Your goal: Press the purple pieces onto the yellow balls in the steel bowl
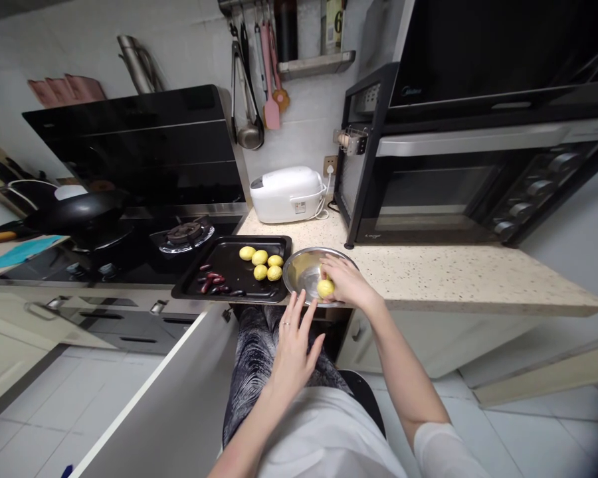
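Inside a shallow metal bowl point(295, 273) at the counter's front edge, my right hand point(347, 280) has its fingers curled around a yellow lemon point(325, 288). A bit of yellow also shows under those fingertips, too covered to make out. My left hand point(295, 348), with a ring on one finger, is open and its fingers are spread just in front of the bowl's near rim. It holds nothing. Left of the bowl, a black baking tray point(224, 251) bears several lemons point(260, 257) on its right side and several small dark-red, elongated fruits point(213, 277) along its front left.
A white appliance point(289, 194) stands behind the tray, plugged into the wall. The gas hob with a black wok point(82, 209) lies to the left, an oven point(443, 186) to the right. An open cabinet door point(164, 385) juts out beside my legs.
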Demonstrator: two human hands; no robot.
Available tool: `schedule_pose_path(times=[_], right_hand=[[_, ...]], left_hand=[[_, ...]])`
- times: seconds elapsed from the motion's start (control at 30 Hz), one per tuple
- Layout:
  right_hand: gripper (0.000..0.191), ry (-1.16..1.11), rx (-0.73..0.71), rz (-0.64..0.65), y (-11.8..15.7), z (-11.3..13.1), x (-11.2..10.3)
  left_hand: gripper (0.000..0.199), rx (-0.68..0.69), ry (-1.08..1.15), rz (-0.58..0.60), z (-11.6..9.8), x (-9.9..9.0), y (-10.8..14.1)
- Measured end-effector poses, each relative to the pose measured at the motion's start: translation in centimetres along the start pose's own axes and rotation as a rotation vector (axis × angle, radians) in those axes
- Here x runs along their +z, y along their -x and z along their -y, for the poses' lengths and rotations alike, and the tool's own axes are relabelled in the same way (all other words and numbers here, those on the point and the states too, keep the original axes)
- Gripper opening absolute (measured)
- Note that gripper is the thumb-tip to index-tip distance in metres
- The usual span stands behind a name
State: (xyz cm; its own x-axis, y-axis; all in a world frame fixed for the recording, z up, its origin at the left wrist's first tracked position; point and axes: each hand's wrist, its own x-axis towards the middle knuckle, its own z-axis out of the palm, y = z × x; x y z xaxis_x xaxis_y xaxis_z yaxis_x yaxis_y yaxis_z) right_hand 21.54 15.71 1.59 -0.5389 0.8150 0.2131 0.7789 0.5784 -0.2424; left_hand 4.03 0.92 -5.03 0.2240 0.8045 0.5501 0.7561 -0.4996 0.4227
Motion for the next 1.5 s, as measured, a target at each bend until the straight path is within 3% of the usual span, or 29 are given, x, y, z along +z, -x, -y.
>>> schedule_pose_path(times=[0.17, 0.4, 0.63, 0.83, 1.2, 1.5], right_hand=[[0.037, -0.029, -0.047, 0.05, -0.3, -0.5, -0.7], [0.036, 0.053, -0.141, -0.007, 0.2, -0.4, -1.1], [0.045, 0.146, -0.016, 0.026, 0.5, 0.2, -1.4], [0.038, 0.149, 0.006, 0.079, 0.5, 0.2, -1.7], [0.043, 0.221, 0.036, -0.06, 0.1, -0.9, -1.3], [0.038, 0.119, 0.047, -0.114, 0.9, -1.5, -1.1]], left_hand=[[0.07, -0.003, 0.003, 0.005, 0.0, 0.1, 0.0], [0.071, -0.012, 0.02, 0.009, 0.0, -0.1, -0.1], [0.071, 0.001, 0.021, 0.0, 0.1, 0.0, -0.2], [0.073, 0.011, 0.004, 0.0, 0.1, 0.0, -0.2], [0.073, 0.011, -0.003, 0.004, 0.2, -0.1, -0.3], [0.07, 0.005, 0.039, 0.013, 0.1, -0.3, -0.3]])
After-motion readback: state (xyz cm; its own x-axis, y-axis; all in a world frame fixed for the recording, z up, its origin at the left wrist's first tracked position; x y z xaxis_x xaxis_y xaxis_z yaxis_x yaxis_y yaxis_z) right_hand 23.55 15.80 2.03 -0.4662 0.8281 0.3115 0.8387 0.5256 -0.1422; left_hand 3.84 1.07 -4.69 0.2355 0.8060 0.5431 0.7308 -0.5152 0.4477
